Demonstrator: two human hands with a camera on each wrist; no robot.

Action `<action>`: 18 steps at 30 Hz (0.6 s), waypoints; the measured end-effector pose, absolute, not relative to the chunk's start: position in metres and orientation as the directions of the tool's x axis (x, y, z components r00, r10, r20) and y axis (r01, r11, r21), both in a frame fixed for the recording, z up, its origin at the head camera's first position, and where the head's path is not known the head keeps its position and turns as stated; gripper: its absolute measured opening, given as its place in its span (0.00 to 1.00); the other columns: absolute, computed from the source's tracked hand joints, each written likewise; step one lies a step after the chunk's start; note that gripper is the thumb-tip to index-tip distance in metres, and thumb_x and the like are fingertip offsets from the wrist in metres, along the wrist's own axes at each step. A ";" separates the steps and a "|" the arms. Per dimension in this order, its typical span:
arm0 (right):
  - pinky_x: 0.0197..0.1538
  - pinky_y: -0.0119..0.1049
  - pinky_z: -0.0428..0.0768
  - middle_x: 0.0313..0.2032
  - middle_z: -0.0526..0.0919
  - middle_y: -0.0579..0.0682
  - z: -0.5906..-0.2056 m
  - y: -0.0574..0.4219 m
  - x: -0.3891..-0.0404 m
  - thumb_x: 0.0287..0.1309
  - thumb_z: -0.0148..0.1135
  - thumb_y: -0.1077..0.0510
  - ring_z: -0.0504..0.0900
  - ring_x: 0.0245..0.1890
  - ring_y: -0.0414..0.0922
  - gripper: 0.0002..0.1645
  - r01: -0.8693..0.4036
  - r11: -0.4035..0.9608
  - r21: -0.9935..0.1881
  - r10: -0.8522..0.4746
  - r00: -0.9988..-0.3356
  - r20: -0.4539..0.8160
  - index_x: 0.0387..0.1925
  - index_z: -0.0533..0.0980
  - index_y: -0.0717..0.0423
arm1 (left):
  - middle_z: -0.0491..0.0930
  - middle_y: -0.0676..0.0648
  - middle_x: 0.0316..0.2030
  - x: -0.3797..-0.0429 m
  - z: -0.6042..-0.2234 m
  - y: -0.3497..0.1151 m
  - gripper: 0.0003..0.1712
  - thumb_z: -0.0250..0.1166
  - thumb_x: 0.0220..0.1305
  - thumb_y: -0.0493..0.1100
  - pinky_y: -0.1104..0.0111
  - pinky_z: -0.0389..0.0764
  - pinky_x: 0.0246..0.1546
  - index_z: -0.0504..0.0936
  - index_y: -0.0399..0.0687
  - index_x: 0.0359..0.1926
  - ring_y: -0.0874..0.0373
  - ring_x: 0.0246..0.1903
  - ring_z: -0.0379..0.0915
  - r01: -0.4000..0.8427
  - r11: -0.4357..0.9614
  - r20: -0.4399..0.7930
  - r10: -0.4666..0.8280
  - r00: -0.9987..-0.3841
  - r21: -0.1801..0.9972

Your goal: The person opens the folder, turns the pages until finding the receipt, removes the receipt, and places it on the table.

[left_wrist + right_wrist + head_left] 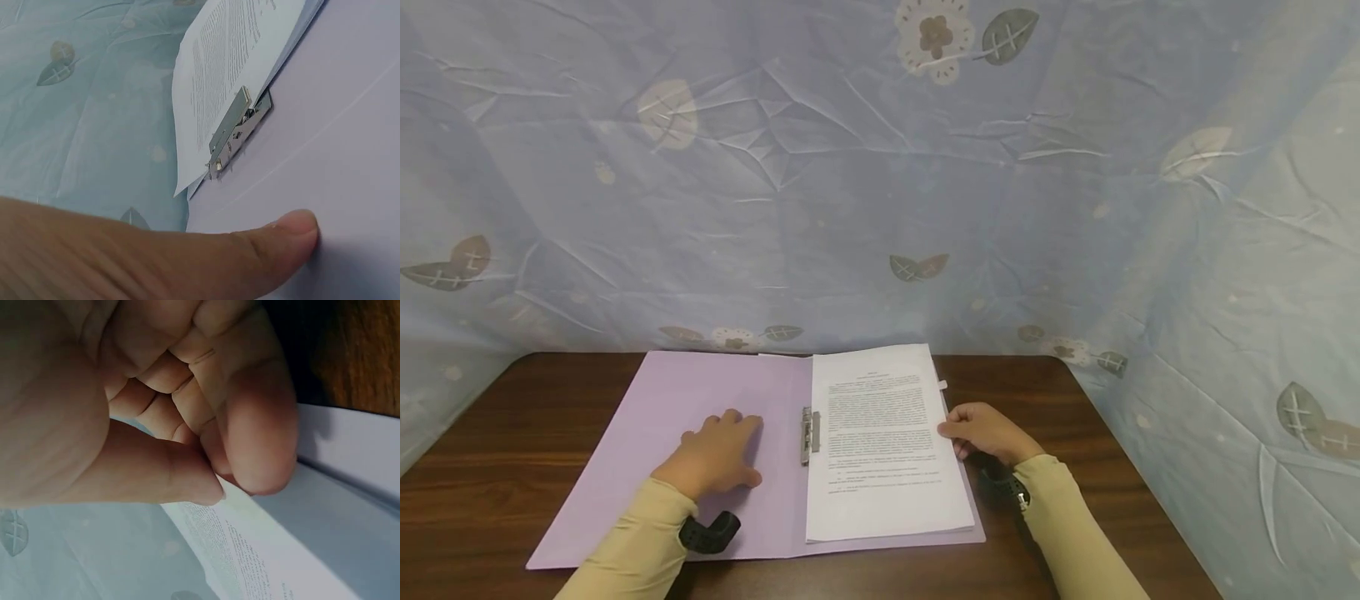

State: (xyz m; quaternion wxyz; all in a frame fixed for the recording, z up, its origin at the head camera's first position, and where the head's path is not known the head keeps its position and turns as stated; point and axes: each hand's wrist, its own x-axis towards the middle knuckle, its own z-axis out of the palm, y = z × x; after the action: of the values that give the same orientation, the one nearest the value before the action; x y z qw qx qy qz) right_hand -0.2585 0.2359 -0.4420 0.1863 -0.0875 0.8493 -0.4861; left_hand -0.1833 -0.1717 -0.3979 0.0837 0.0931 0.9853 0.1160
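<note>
A purple folder (647, 433) lies spread on the table, with a stack of printed paper (887, 508) on its right half. Beside the stack's left edge sits a metal clip (810, 435) at the folder's spine, seen larger as the clip (234, 134) in the left wrist view. My left hand (718, 454) rests on the folder's left cover with fingers spread, its thumb (275, 247) extended. At the right edge of the paper, my right hand (988, 433) pinches a sheet (240, 515) between thumb and forefinger; the other fingers are curled in.
A dark wooden table (467, 467) carries the folder. Patterned fabric (820, 208) hangs behind it and along the right side. A small white tab (943, 385) sticks out past the stack's right edge. Each wrist wears a black strap (709, 533).
</note>
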 end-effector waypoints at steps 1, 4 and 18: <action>0.30 0.35 0.80 0.25 0.80 0.50 -0.442 0.237 -0.259 0.67 0.66 0.59 0.78 0.23 0.43 0.10 0.037 0.513 -0.858 -0.327 -0.915 -0.236 0.32 0.79 0.62 | 0.72 0.24 0.60 -0.183 -0.398 -0.172 0.45 0.81 0.50 0.52 0.27 0.68 0.54 0.75 0.35 0.65 0.24 0.58 0.68 0.152 0.960 -0.144 0.190 -0.971 0.237; 0.30 0.35 0.79 0.25 0.80 0.51 -0.442 0.239 -0.259 0.67 0.66 0.59 0.78 0.23 0.43 0.10 0.054 0.520 -0.852 -0.311 -0.917 -0.248 0.32 0.79 0.62 | 0.74 0.26 0.58 -0.183 -0.398 -0.173 0.46 0.81 0.48 0.56 0.23 0.64 0.53 0.77 0.35 0.63 0.24 0.57 0.69 0.113 0.968 -0.140 0.147 -0.979 0.226; 0.30 0.35 0.79 0.26 0.80 0.52 -0.440 0.239 -0.260 0.66 0.66 0.60 0.77 0.23 0.43 0.09 0.095 0.536 -0.839 -0.259 -0.927 -0.270 0.31 0.78 0.61 | 0.72 0.24 0.56 -0.187 -0.403 -0.179 0.52 0.81 0.48 0.62 0.31 0.76 0.48 0.75 0.33 0.65 0.25 0.53 0.71 0.063 0.958 -0.161 0.111 -0.981 0.278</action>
State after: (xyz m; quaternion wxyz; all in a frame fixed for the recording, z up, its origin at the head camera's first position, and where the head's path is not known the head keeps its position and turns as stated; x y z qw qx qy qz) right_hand -0.2596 0.2394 -0.4402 0.1845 -0.0477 0.8566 -0.4795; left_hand -0.1870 -0.1789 -0.4032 0.0880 0.0442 0.9856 0.1373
